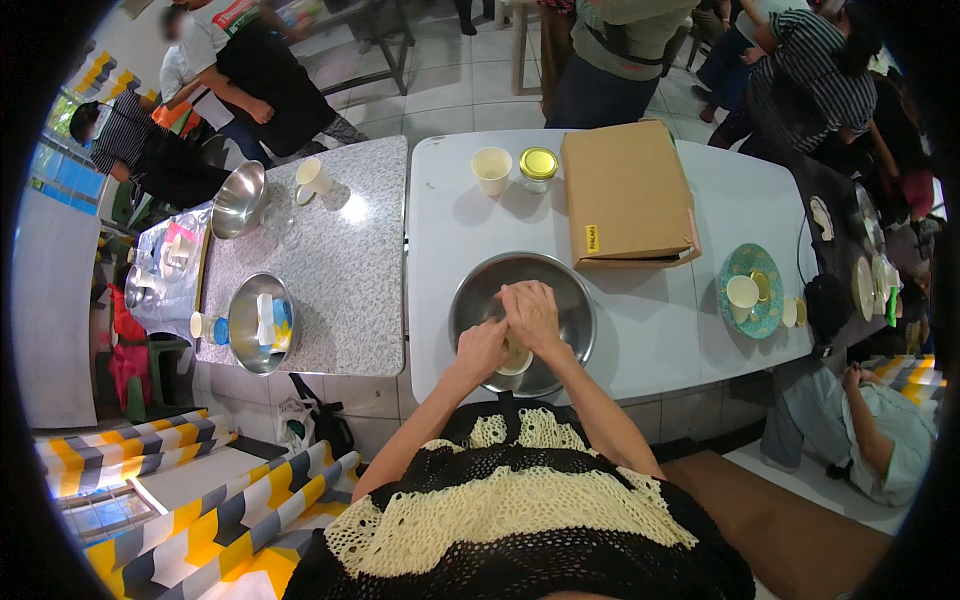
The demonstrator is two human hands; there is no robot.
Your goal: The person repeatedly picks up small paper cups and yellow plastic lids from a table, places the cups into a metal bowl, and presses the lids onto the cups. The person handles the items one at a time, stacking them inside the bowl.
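Observation:
A wide stainless steel bowl (577,300) rests on the white table in front of me. Above it my left hand (484,347) and my right hand (532,312) meet, their fingers closed and pressed together. Whatever they grip between them is hidden by the fingers. Just below my hands a pale, round, cup-like thing (515,358) shows in part inside the bowl. Whether either hand touches it, I cannot tell.
Beyond the bowl stand a paper cup (491,172), a glass jar with a gold lid (538,168) and a cardboard box (630,190). A teal patterned plate (738,318) holds cups at the right. Two more steel bowls (240,205) occupy the speckled table (350,260). Several people stand around.

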